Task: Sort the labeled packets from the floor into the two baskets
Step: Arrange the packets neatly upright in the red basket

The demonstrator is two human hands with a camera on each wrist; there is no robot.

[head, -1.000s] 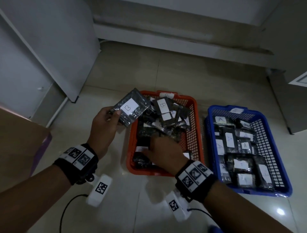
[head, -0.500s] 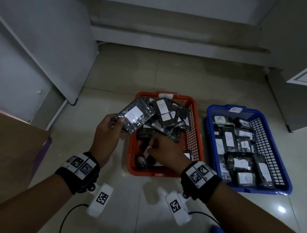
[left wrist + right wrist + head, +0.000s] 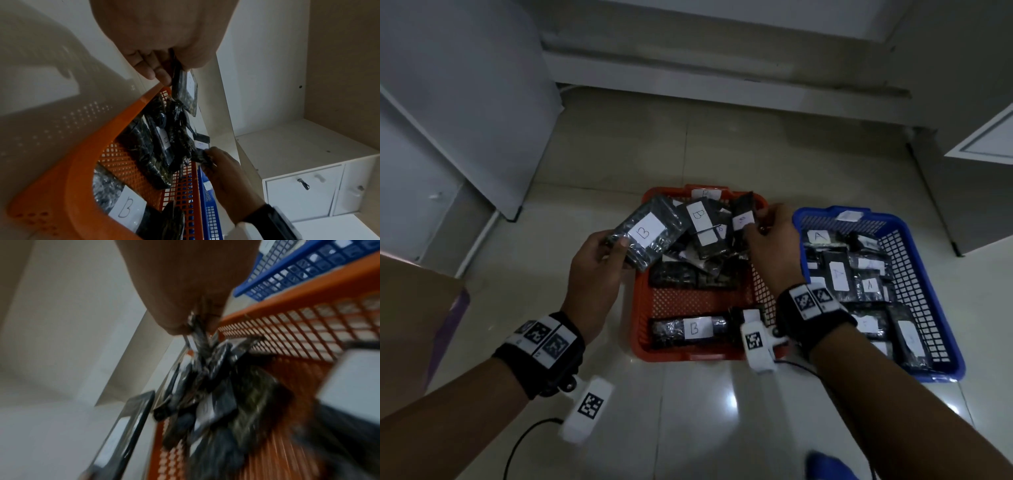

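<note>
**A:** The fingers (image 3: 156, 71) of the left hand (image 3: 595, 270) — what have they got?

**B:** They are curled round one corner of a dark packet labelled B (image 3: 647, 234), thumb on top near its white label. The packet is held tilted in the air over the near-left part of the orange basket (image 3: 643, 308), above its left rim.

**A:** And the right hand (image 3: 770, 246)?

**B:** Its fingers pinch the edge of another dark packet (image 3: 743, 214), thumb pressed by the small white label. The letter on that label is too small to read. This packet is lifted over the far-right corner of the orange basket. The right wrist view is blurred, but it shows crinkled plastic gripped between thumb and fingers.

**A:** What lies in the orange basket itself?

**B:** A heap of dark packets (image 3: 705, 246) in the far half, one showing a B label. A single long packet with a B label (image 3: 688, 329) lies along the near wall. The mesh floor between them is bare.

**A:** And beside it?

**B:** A blue basket (image 3: 914, 260) stands just right of the orange basket, touching or nearly so, on the tiled floor (image 3: 688, 421). It holds packets marked A (image 3: 837, 274). White cabinets (image 3: 465, 102) stand to the far left of the orange basket.
</note>
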